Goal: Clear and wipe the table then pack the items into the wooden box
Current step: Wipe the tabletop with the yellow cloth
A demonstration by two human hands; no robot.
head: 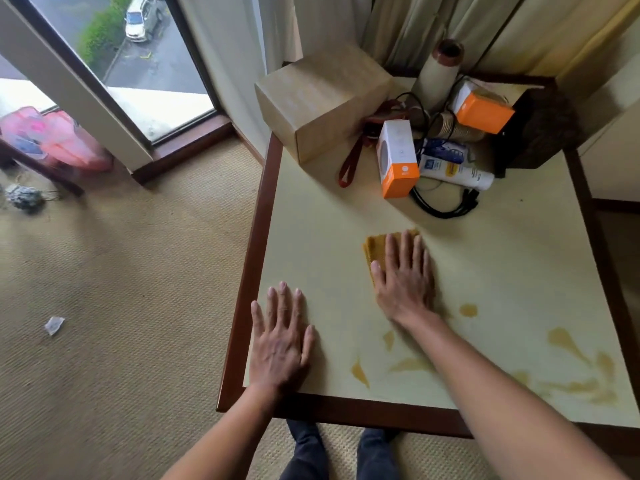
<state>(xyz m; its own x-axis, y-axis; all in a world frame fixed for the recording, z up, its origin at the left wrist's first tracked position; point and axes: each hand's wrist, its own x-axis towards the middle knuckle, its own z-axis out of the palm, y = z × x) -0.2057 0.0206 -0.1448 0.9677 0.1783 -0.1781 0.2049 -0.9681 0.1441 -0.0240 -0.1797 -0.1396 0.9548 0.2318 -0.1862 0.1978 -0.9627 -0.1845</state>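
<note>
My right hand [403, 275] lies flat with straight fingers on a folded mustard cloth [375, 245] near the middle of the cream table [311, 220]. My left hand [280, 337] rests flat on the tabletop near the front left corner, holding nothing. Brownish stains [568, 344] mark the surface at the front right. At the back stand a closed wooden box [318, 98], two white-and-orange cartons [398, 159] [481, 109], a white tube [457, 171], a black cable [446, 206], a red strap [349, 164] and a tall pale cylinder [440, 74].
A dark woven box [540, 129] sits at the back right corner. Curtains hang behind the table. Beige carpet [121, 306] lies to the left with a paper scrap [53, 325] on it. A window and pink bags [52, 136] are at far left.
</note>
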